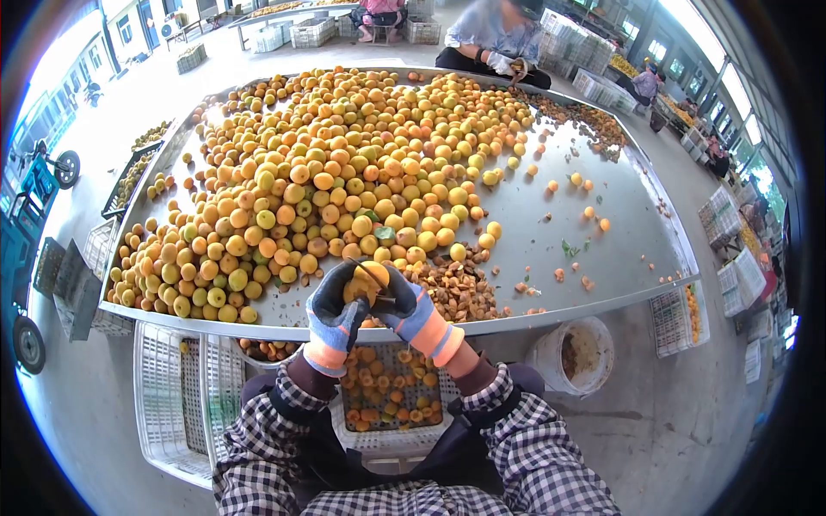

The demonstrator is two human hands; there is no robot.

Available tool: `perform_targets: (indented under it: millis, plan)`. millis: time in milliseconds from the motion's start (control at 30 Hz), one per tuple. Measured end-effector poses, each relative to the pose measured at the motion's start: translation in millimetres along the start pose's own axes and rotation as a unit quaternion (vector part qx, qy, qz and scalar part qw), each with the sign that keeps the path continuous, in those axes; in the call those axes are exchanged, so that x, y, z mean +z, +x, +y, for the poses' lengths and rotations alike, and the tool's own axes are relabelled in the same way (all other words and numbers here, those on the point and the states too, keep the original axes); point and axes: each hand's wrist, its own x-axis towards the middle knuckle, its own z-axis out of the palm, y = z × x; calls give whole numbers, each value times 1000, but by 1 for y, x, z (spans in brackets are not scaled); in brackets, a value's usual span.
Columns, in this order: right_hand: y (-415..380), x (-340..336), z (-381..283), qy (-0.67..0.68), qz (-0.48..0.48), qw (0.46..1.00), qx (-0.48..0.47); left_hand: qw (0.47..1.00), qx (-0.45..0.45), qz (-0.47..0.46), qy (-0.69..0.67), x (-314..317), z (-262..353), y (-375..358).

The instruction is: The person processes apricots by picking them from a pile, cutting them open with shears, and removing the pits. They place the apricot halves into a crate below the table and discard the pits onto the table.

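Just above the table's near edge, my gloved left hand (335, 311) is closed around a yellow-orange apricot (368, 277). My right hand (415, 311), in a matching blue, orange and dark glove, is closed against the fruit's other side. A thin dark tool (385, 299) shows between its fingers and the apricot; its full shape is hidden. Brown apricot pits (456, 288) lie heaped on the table beside my right hand. Beyond both hands spreads a large pile of whole apricots (318, 185). Below my wrists, a crate (396, 440) between my knees holds apricot pieces.
The metal table (602, 271) has a raised rim and scattered fruit on its right. White baskets (176, 404) stand at lower left, a dirty white bucket (572, 354) at lower right. Across the table sits a person (495, 43) in gloves. Stacked crates (723, 215) line the right side.
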Motion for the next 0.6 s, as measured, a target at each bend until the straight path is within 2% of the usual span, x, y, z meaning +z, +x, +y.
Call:
perform_targets:
  millis: [33, 67, 167, 233, 267, 333, 367, 400, 467, 500, 533, 600]
  plan:
    - [-1, -1, 2, 88, -2, 995, 37, 1000, 26, 9, 2, 0, -1, 0]
    - [0, -3, 3, 88, -1, 995, 38, 1000, 25, 8, 2, 0, -2, 1]
    - [7, -3, 4, 66, 22, 997, 17, 989, -109, -39, -94, -9, 5, 5]
    - [9, -4, 3, 190, 76, 978, 44, 984, -138, -28, -106, -5, 12, 9]
    - [8, -8, 6, 189, 78, 978, 43, 978, -167, -14, -120, -4, 14, 11]
    - [5, -16, 14, 225, 53, 960, 158, 970, -191, 12, -150, -10, 4, 12]
    - [3, -13, -2, 282, 87, 945, 140, 952, -236, 32, -194, -18, -5, 14]
    - [4, -15, -11, 208, 70, 971, 96, 929, -280, 56, -238, -23, -7, 13]
    - [-2, -21, -18, 156, -1, 984, 83, 925, -271, 91, -250, -23, -5, 12]
    - [-4, -35, -28, 194, -96, 960, 175, 931, -259, 75, -244, -24, -4, 14]
    - [-3, -43, -34, 124, -175, 968, 132, 937, -249, 58, -240, -24, -4, 16]
    - [-6, -51, -40, 120, -250, 953, 125, 940, -266, 25, -212, -29, 5, 18]
